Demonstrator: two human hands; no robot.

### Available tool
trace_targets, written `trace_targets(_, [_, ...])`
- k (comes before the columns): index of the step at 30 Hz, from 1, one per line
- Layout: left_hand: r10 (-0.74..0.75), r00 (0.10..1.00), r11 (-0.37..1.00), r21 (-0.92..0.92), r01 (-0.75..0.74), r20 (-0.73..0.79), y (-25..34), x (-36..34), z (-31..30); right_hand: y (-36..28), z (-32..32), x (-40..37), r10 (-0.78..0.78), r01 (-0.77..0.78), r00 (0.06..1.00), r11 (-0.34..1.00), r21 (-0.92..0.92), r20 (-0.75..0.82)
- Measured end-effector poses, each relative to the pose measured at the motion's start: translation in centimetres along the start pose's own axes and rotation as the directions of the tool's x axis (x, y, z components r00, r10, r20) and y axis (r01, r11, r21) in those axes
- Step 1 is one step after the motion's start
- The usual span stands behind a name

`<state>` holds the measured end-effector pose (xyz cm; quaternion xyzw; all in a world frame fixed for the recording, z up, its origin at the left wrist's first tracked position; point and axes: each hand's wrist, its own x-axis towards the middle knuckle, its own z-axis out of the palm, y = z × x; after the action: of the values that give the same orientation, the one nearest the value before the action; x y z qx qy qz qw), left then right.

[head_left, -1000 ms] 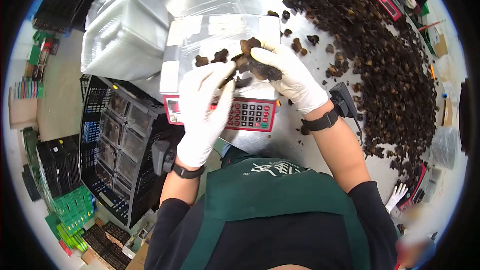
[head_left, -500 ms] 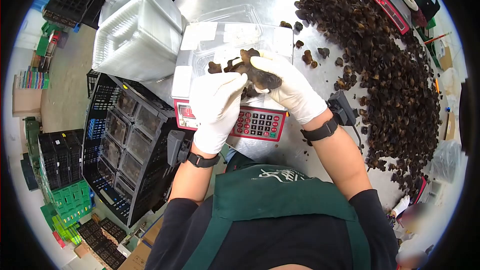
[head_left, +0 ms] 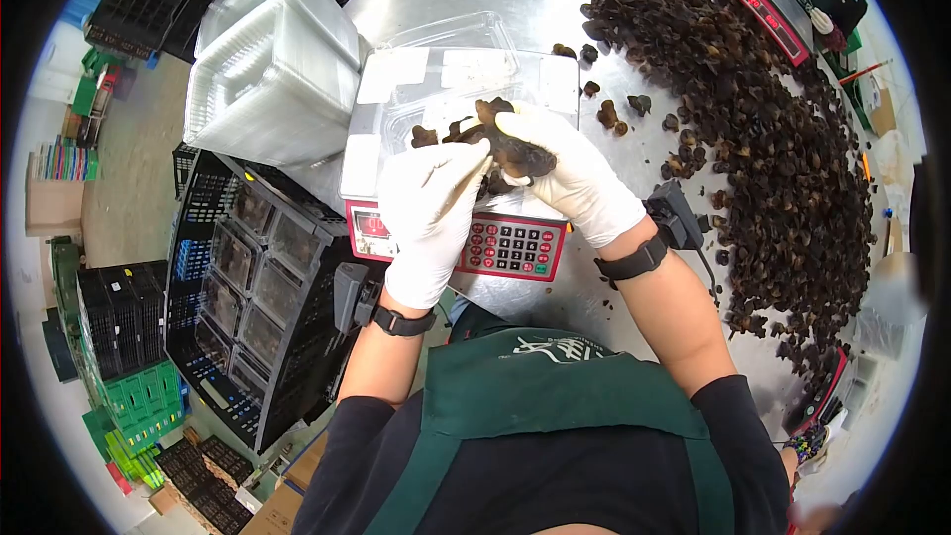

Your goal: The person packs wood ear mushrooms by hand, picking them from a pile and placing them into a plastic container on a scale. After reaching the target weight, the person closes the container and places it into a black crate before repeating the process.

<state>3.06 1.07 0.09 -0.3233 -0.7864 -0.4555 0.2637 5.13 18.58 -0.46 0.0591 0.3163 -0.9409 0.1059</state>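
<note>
Both hands wear white gloves and meet over a digital scale (head_left: 540,89) with a red-framed keypad. My right hand (head_left: 560,154) grips a dark brown wood ear mushroom (head_left: 523,156), its fingers curled round the piece. The fingers of my left hand (head_left: 431,193) are pinched together at the mushroom's left edge, closed on it as far as I can see. Under them, a clear plastic container (head_left: 401,129) rests on the scale, partly hidden by my hands. More wood ear pieces (head_left: 425,136) show in it. An open clear lid (head_left: 451,35) lies behind.
A big heap of wood ear mushrooms (head_left: 783,188) spreads over the metal table's right side. Stacked clear containers (head_left: 277,69) stand at the left, above a black crate (head_left: 267,287) of filled boxes. Another red scale (head_left: 768,10) stands at the far right, near a co-worker.
My hands hold nearly the same place and grip. At the right edge, a co-worker's gloved hand has shifted.
</note>
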Motion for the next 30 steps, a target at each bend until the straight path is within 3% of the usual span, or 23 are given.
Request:
trace_targets(5, [-0.062,0.998,0.994,-0.091,0.062,0.005,-0.4,-0.5,0.3,0.1,0.3,-0.1,0.0,-0.003,0.999,0.997,-0.079,-0.034])
trace_targets(8, [-0.043,0.992,0.999,-0.008,0.045,0.122,0.2,0.5,-0.6,-0.3,0.9,-0.3,-0.067,0.038,0.995,0.94,-0.339,-0.074])
trace_targets(9, [-0.053,0.988,0.999,0.013,0.052,0.148,0.4,0.8,-1.0,-0.5,1.5,-0.5,-0.142,0.091,0.988,0.86,-0.503,-0.064])
trace_targets(10, [-0.057,0.981,0.998,0.02,0.055,0.183,0.5,0.9,-1.2,0.1,2.1,-0.3,-0.371,0.295,0.929,0.722,-0.625,0.01])
trace_targets(12, [-0.089,0.983,0.996,0.027,0.086,0.162,-0.6,0.1,-1.5,1.4,0.2,1.6,-0.588,0.473,0.761,0.211,-0.856,0.275])
trace_targets(13, [-0.082,0.981,0.996,0.04,0.076,0.173,-0.6,0.0,-1.6,1.5,0.0,1.5,-0.545,0.489,0.707,-0.083,-0.868,0.45])
trace_targets(14, [-0.077,0.981,0.996,0.06,0.067,0.178,-0.7,-0.2,-1.7,1.7,0.7,0.4,-0.436,0.312,0.837,-0.117,-0.943,0.331])
trace_targets(16, [-0.16,0.975,0.986,0.065,0.152,0.151,-1.6,-1.4,-1.5,3.2,1.2,-0.2,-0.475,0.219,0.769,-0.434,-0.874,0.428])
trace_targets(18, [-0.173,0.957,0.985,0.036,0.17,0.234,-1.4,-1.7,-1.2,3.8,1.3,-1.7,-0.578,0.233,0.692,-0.389,-0.891,0.433])
trace_targets(20, [-0.086,0.924,0.994,0.095,0.054,0.372,-0.2,-1.3,-0.9,3.4,0.1,-4.6,-0.648,0.245,0.667,-0.276,-0.929,0.368])
trace_targets(22, [-0.03,0.822,0.961,0.243,-0.132,0.569,-0.3,-1.0,-1.1,3.2,-4.1,-7.8,-0.662,0.198,0.706,-0.157,-0.968,0.252])
trace_targets(23, [-0.041,0.778,0.939,0.289,-0.184,0.627,-0.7,-1.2,-1.3,2.5,-6.6,-9.8,-0.644,0.074,0.75,-0.14,-0.987,0.148])
trace_targets(24, [-0.056,0.783,0.952,0.269,-0.145,0.62,-0.7,-1.2,-1.3,2.1,-9.0,-11.9,-0.623,-0.048,0.781,-0.128,-0.991,0.043])
trace_targets(26, [-0.088,0.792,0.97,0.233,-0.07,0.605,-0.5,-0.9,-1.1,2.6,-12.9,-16.2,-0.726,-0.296,0.678,-0.124,-0.947,-0.117])
trace_targets(28, [-0.083,0.813,0.967,0.242,-0.073,0.576,0.0,-0.9,-1.0,3.1,-15.7,-18.6,-0.722,-0.443,0.648,-0.101,-0.891,-0.241])
trace_targets(30, [-0.058,0.846,0.97,0.229,-0.077,0.53,0.5,-1.0,-0.6,3.8,-16.5,-19.1,-0.7,-0.427,0.681,-0.142,-0.893,-0.215])
